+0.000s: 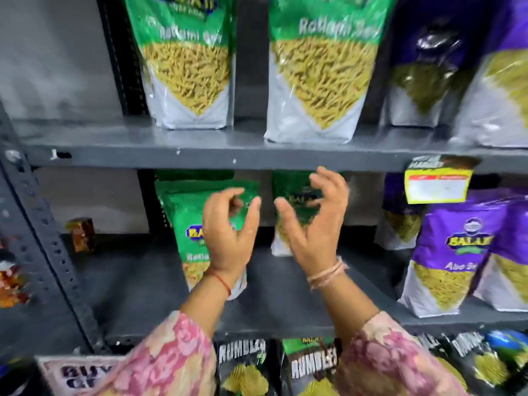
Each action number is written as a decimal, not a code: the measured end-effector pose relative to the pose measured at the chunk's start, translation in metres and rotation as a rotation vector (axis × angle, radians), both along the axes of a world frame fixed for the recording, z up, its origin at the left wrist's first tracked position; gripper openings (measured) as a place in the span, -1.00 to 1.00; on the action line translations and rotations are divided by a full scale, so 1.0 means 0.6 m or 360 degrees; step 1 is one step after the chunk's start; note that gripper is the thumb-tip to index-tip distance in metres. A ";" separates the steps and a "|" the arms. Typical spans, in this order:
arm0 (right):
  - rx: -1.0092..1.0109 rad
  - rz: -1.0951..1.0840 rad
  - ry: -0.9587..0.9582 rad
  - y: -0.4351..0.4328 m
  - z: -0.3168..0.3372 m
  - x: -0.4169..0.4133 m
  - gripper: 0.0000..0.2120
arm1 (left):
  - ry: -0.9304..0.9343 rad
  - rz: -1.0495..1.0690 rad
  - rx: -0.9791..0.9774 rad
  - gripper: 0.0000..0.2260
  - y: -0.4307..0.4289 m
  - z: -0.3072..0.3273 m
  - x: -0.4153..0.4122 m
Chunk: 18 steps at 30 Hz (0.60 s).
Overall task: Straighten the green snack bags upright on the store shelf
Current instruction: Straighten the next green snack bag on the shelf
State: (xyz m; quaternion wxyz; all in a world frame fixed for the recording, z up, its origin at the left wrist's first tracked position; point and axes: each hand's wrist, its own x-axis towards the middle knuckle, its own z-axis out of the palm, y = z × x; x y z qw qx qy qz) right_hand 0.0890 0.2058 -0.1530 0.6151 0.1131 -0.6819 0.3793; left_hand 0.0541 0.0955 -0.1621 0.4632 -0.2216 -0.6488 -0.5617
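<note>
Head view: both hands are raised in front of the middle shelf (pixel 274 281), fingers curled and spread, holding nothing. On the left hand (pixel 228 238) the thumb (pixel 253 212) and the bent forefinger form an open hook with a clear gap between them. The right hand (pixel 314 224) mirrors it, its thumb (pixel 285 215) pointing up and left and the remaining fingers (pixel 328 181) arched above, apart from the thumb. The two thumbs stand near each other without touching. No finger is seen to rest on any package; contact cannot be confirmed because of motion blur.

Behind the left hand stands a green snack bag (pixel 185 218) near the front edge of the middle shelf, roughly upright, its lower right part hidden by the wrist. A second green bag (pixel 288 190) sits further back toward the rear of the same shelf, behind the right hand; its top is dark under the upper shelf and its posture cannot be judged.

Each wrist carries a thread band, and both arms wear floral pink sleeves (pixel 177 361).

On the upper shelf (pixel 200 155) two larger green bags (pixel 185 67) stand upright side by side with a gap between them. Purple bags (pixel 454 252) occupy the right end of both shelves. A yellow price tag (pixel 437 185) hangs from the front edge of the upper shelf at right. Dark chip bags (pixel 245 370) line the level below.
</note>
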 end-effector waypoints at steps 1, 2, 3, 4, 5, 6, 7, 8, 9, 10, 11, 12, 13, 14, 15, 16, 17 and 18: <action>-0.0023 -0.0025 0.0134 0.013 0.040 0.006 -0.57 | 0.0138 -0.0014 0.0009 -0.78 0.017 0.045 0.007; -0.0040 -0.0069 0.0234 0.027 0.075 0.008 -0.58 | 0.0238 -0.0030 0.0029 -0.77 0.030 0.084 0.012; -0.0053 -0.0133 0.0293 0.045 0.110 0.006 -0.56 | 0.0304 -0.0064 0.0054 -0.75 0.041 0.122 0.014; -0.0076 -0.0188 0.0287 0.064 0.142 0.002 -0.52 | 0.0319 -0.0108 0.0068 -0.71 0.051 0.156 0.010; -0.0124 -0.0204 0.0220 0.082 0.172 -0.005 -0.47 | 0.0273 -0.0151 0.0074 -0.64 0.061 0.189 0.002; -0.0184 -0.0180 0.0100 0.098 0.199 -0.014 -0.41 | 0.0169 -0.0185 0.0068 -0.53 0.070 0.219 -0.009; -0.0237 -0.0138 -0.0040 0.110 0.217 -0.024 -0.35 | 0.0019 -0.0218 0.0051 -0.42 0.075 0.243 -0.025; -0.0277 -0.0090 -0.0180 0.123 0.232 -0.034 -0.31 | -0.0150 -0.0265 0.0025 -0.31 0.079 0.264 -0.042; -0.0308 -0.0009 -0.0323 0.134 0.240 -0.044 -0.28 | -0.0324 -0.0332 -0.0012 -0.22 0.081 0.277 -0.057; -0.0350 0.0110 -0.0476 0.144 0.245 -0.051 -0.25 | -0.0496 -0.0417 -0.0062 -0.14 0.082 0.283 -0.070; -0.0386 0.0227 -0.0642 0.151 0.247 -0.058 -0.22 | -0.0644 -0.0521 -0.0117 -0.07 0.082 0.284 -0.080; -0.0422 0.0319 -0.0786 0.157 0.247 -0.063 -0.19 | -0.0749 -0.0637 -0.0167 -0.01 0.082 0.279 -0.087; -0.0443 0.0380 -0.0888 0.162 0.247 -0.067 -0.17 | -0.0795 -0.0731 -0.0207 0.04 0.083 0.274 -0.093; -0.0457 0.0425 -0.0954 0.166 0.246 -0.070 -0.16 | -0.0792 -0.0774 -0.0240 0.07 0.083 0.269 -0.097; -0.0458 0.0469 -0.0981 0.169 0.246 -0.072 -0.19 | -0.0771 -0.0778 -0.0258 0.08 0.082 0.266 -0.100; -0.0451 0.0510 -0.0983 0.171 0.246 -0.074 -0.24 | -0.0748 -0.0770 -0.0255 0.09 0.082 0.266 -0.103; -0.0444 0.0541 -0.0981 0.173 0.246 -0.075 -0.29 | -0.0733 -0.0764 -0.0243 0.09 0.081 0.266 -0.105; -0.0444 0.0570 -0.0978 0.174 0.246 -0.075 -0.25 | -0.0721 -0.0763 -0.0231 0.10 0.081 0.266 -0.105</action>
